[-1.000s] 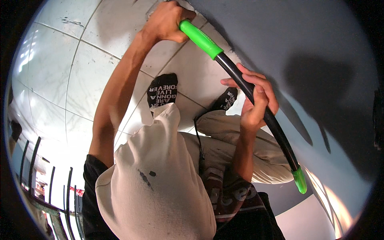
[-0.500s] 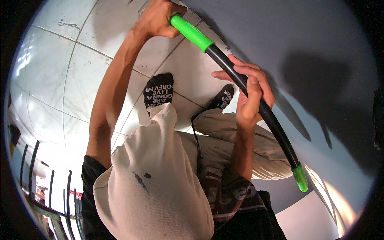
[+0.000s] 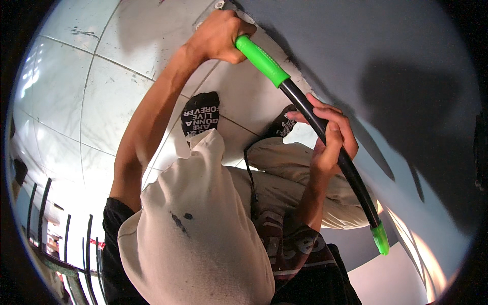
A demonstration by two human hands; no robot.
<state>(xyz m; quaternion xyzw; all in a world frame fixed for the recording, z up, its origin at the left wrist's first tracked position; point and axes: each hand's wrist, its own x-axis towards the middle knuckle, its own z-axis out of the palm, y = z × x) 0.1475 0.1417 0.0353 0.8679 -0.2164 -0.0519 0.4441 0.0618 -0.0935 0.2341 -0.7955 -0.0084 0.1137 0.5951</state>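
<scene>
My left hand [image 3: 229, 35] is closed at the upper end of the green grip [image 3: 262, 60] on a curved black bar [image 3: 358, 185]. The bar slants down to the right and ends in a green tip [image 3: 380, 239]. Around its middle curls my right hand [image 3: 330, 129], thumb on the near side and fingers partly spread over it. Whatever lies under my left fist is hidden. Below the bar are my legs [image 3: 193, 218] in beige trousers and my black-socked feet [image 3: 201, 112].
A white tiled floor [image 3: 122, 91] spreads at left and ahead. A grey wall [image 3: 412, 61] runs close along the right, with shadows on it. Dark metal bars [image 3: 68, 244] stand at the lower left.
Both hands and the bar shifted up and left by half a second ago, and have since moved back down and to the right. The grip looks unchanged.
</scene>
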